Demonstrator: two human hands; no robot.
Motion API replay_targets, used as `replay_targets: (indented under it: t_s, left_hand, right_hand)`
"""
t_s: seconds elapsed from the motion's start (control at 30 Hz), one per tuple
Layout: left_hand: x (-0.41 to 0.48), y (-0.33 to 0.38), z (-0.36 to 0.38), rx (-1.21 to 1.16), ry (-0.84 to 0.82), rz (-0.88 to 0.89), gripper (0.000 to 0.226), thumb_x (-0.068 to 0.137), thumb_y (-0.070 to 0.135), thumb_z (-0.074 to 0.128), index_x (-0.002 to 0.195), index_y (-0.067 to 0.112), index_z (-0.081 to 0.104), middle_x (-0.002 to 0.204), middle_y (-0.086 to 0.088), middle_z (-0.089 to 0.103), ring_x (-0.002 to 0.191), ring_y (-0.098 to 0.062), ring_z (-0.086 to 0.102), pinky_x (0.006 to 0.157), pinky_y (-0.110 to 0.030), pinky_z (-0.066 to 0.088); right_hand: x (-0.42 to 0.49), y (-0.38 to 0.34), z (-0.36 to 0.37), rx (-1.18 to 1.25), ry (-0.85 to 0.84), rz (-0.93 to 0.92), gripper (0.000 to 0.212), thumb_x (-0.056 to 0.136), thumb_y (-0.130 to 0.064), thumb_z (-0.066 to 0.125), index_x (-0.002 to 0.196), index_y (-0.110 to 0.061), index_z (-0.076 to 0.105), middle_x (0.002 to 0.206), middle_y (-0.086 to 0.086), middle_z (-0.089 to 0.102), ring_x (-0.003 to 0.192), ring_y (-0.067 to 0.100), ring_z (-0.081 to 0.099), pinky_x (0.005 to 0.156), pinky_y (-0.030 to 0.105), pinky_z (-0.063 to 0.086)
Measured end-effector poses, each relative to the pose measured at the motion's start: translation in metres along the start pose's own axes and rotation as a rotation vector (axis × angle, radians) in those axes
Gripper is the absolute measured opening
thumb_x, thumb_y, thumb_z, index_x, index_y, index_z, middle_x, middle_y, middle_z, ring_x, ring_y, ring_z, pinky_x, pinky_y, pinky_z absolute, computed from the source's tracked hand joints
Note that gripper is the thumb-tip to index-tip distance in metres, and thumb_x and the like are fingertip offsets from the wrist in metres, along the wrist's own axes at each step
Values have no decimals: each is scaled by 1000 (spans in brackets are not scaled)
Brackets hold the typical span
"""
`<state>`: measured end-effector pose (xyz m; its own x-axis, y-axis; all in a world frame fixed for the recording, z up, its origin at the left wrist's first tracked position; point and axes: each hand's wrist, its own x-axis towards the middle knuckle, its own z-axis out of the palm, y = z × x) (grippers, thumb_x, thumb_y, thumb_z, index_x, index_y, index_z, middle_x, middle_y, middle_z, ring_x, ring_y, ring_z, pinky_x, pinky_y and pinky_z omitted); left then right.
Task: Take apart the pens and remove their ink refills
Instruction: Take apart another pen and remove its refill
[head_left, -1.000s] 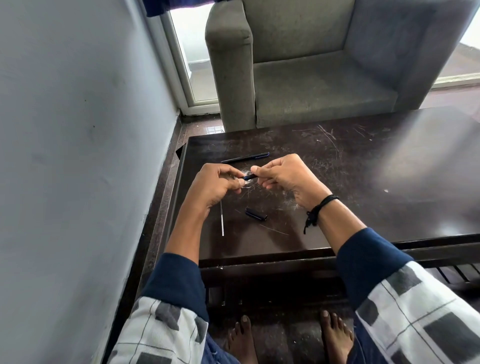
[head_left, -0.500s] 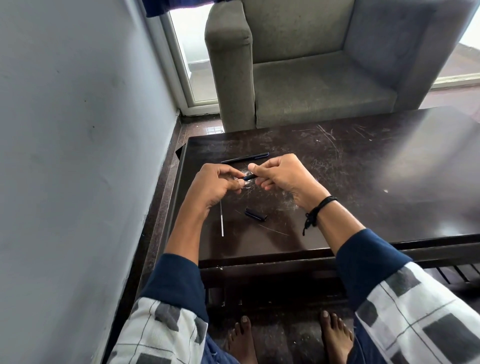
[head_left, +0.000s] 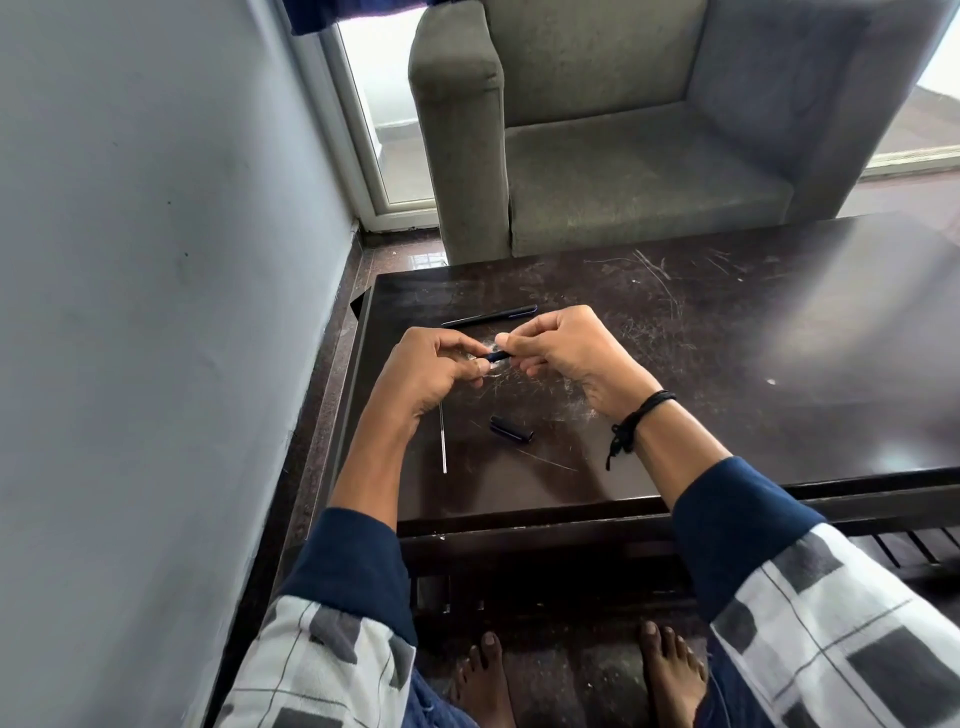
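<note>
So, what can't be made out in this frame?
Head view only.
1. Both ends of the pen piece are hidden inside the left hand and right hand.
2. The top end of the refill is behind the left hand.
3. The far pen is too small to tell whether it is intact.

dark pen barrel (head_left: 497, 356): held aloft | second pen (head_left: 491, 316): flat, beyond | cap (head_left: 511, 429), thin refill (head_left: 443, 441): flat, nearer
</note>
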<state>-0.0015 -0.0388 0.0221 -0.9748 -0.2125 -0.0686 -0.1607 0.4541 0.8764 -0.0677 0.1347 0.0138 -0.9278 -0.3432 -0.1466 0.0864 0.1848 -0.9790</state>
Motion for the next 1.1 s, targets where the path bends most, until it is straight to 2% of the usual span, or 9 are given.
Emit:
replay_targets:
  t_s: [0.07,0.13,0.3,0.43,0.57,0.67,0.8,0.93,1.1]
  left_hand:
    - [0,0,0,-1,4,-5,16,81,3,79,95,12,79,78,-13,77,72,-17,75,97,-42,57]
    - [0,0,0,3,0,-9,17,81,3,79,96,10,79,78,-13,77,71,-16,74,96,-42,57]
    - [1,0,1,15,-2,-4,15,82,6,80,96,12,79,78,-13,77,73,-19,75,98,-46,56]
    - [0,0,1,12,7,5,15,81,7,80,95,13,79,77,-11,77,76,-22,76,98,-45,56]
    - [-1,2,0,25,12,-3,16,82,6,79,98,11,79,79,-11,78,76,-21,76,98,-43,56]
    - [0,1,0,23,8,-9,15,82,7,80,96,14,80,78,-10,78,77,-21,76,99,-46,55]
    - [1,-2,1,16,-6,8,15,81,8,81,91,20,80,77,-9,78,79,-23,77,99,-50,55]
    - [2,-2,1,11,3,16,16,81,9,81,95,17,80,77,-10,78,81,-23,77,101,-50,54]
    - [2,-2,1,35,2,17,15,82,9,80,95,17,80,78,-9,78,80,-21,77,100,-49,54]
  right_hand:
    - [-1,-1,-1,-1,-13,-7,19,83,-8,82,90,8,75,72,7,72,60,7,63,62,18,55]
    - [-1,-1,-2,-23,-7,-1,16,83,-5,80,87,9,75,69,6,71,56,6,61,59,17,54]
    - [0,0,0,-67,1,34,23,86,-19,80,71,-3,74,56,0,66,48,6,54,50,15,48]
    - [1,1,1,-53,22,33,29,87,-27,81,78,1,75,61,4,69,49,5,56,50,15,49]
    - [1,0,-1,3,-13,19,18,84,-14,82,86,2,76,69,7,72,56,6,61,59,18,55]
    - [1,0,-2,-22,-10,2,13,85,-8,79,84,4,76,67,7,70,54,6,61,58,17,55]
    - [2,1,-1,-48,-10,31,23,89,-19,78,77,0,75,64,5,69,56,9,58,54,17,51]
    - [2,3,2,-73,21,51,42,91,-36,74,80,4,76,60,4,69,53,10,58,50,16,49]
    - [1,0,-1,-7,-1,36,25,86,-26,81,85,-2,76,70,8,73,56,7,62,59,18,55]
